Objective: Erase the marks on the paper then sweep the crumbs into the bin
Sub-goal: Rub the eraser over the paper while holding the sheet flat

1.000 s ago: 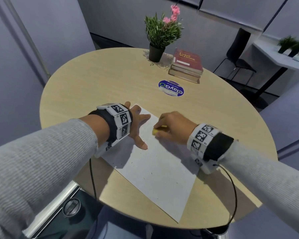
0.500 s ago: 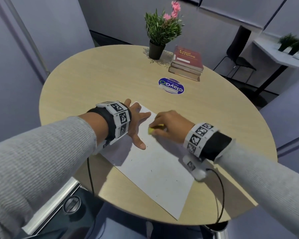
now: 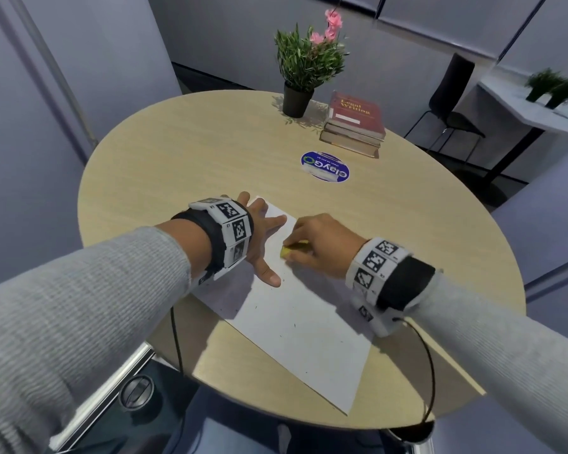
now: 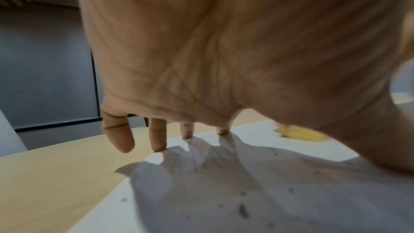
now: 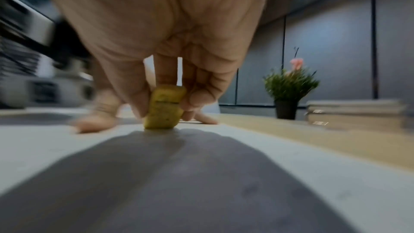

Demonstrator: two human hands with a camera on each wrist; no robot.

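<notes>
1. Nearest, below the table edge: a dark bin (image 3: 410, 432) shows its rim at lower right, partly cut off by the right sleeve. A round metal fitting (image 3: 136, 391) sits low at lower left.
2. Paper (image 3: 295, 322), one white sheet, lies skewed on the round wooden table (image 3: 164, 152), its near corner almost at the table's near edge. Small dark crumbs (image 4: 243, 207) are scattered over it, thickest under the left palm in the left wrist view.
3. Left hand (image 3: 259, 237) is spread flat over the far left part of the sheet. Fingertips (image 4: 187, 133) touch down near the sheet's far edge; the outer fingers reach the bare wood; the thumb points back toward the body.
4. Right hand (image 3: 318, 244) is just beside the left, on the right. Thumb and fingers pinch a yellow eraser (image 5: 164, 107). The eraser stands on end, bottom face touching the sheet.
5. Eraser position: between the two hands, close beside the left thumb and forefinger, in the far half of the sheet.
6. Beyond the sheet: a blue round sticker (image 3: 325, 167) on the wood.
7. Farther: a stack of books (image 3: 354, 124), red one on top, and beside it on the left a potted plant (image 3: 305, 63) with pink flowers.
8. Off the table at far right: a black chair (image 3: 450, 96).
</notes>
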